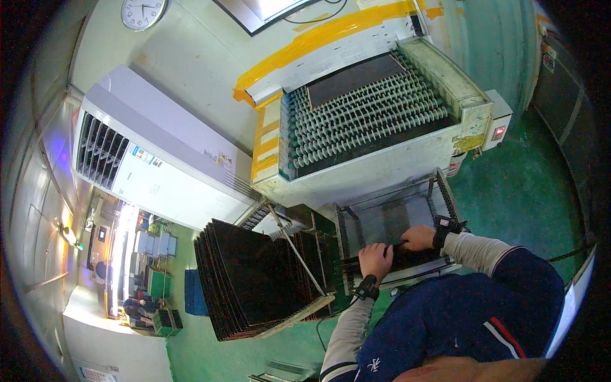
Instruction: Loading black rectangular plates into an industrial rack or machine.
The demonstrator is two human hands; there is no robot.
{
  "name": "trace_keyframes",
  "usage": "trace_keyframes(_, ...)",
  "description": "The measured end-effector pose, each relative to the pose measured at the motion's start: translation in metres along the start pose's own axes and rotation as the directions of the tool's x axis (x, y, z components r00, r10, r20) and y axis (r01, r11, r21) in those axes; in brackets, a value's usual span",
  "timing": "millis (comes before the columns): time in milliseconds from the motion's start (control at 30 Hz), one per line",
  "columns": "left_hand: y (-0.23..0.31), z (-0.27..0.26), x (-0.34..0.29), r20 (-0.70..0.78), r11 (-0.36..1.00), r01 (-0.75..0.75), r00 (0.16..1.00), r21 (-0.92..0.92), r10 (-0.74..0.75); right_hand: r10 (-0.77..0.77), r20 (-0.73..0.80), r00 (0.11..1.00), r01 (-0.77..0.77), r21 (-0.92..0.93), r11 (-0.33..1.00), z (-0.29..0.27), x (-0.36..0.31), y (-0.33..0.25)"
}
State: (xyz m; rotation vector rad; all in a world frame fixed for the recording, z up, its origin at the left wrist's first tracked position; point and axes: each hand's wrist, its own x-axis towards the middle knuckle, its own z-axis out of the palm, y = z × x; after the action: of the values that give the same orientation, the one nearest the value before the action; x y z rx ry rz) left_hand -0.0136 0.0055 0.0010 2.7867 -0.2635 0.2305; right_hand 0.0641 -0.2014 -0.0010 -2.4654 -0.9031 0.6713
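A slotted metal rack (447, 194) stands in front of me, below the roller machine. Thin dark panels (412, 260) are in its near part, seen almost edge-on. My left hand (375, 260) curls over the top edge of these panels at their left end. Close by on the right, my right hand (420, 238) grips the same edge with bent fingers. How many panels are between the fingers is hidden. Both wrists wear black bands with small devices.
Many upright dark panels (248, 274) fill another rack at the left. Beyond my hands, a roller conveyor (375, 118) carries a flat dark panel (356, 79). A white air conditioner (172, 172) stands at the left, and a switch box (498, 121) sits at the machine's right.
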Motion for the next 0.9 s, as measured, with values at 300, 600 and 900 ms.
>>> trace_keyframes(300, 0.001, 0.000, 0.002, -0.072, 1.000, -0.003, 0.997, -0.010, 0.002, 0.034, 0.011, 0.999, -0.033, -0.012, 0.999, 0.000, 0.003, 0.000)
trace_keyframes(600, 0.005, -0.010, 0.003, -0.245, 0.993, -0.083, 0.967, -0.079, 0.061, 0.007, 0.014, 1.000, -0.007, 0.012, 1.000, 0.008, 0.010, 0.011)
trace_keyframes(900, 0.004, -0.005, -0.009, -0.274, 0.969, -0.133, 0.959, -0.206, 0.073, 0.003, 0.039, 0.999, -0.003, 0.018, 1.000, 0.010, 0.014, 0.021)
